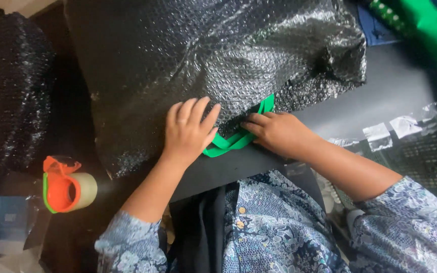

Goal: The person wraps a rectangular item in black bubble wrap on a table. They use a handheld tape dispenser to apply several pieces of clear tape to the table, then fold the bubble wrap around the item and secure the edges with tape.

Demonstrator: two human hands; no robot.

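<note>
**Hands at the Wrapped Bundle**

The left hand lay flat, fingers spread, on the black bubble wrap covering a bundle on the dark counter. The right hand rested at the wrap's lower edge, fingers extended onto a green strap protruding from beneath; whether it gripped the strap could not be told. An orange tape dispenser sat well apart, to the left.

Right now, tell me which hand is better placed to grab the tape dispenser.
Left. The left hand lies flat on the bubble wrap, nearer the tape dispenser. The right hand is pinching the green strap.
</note>
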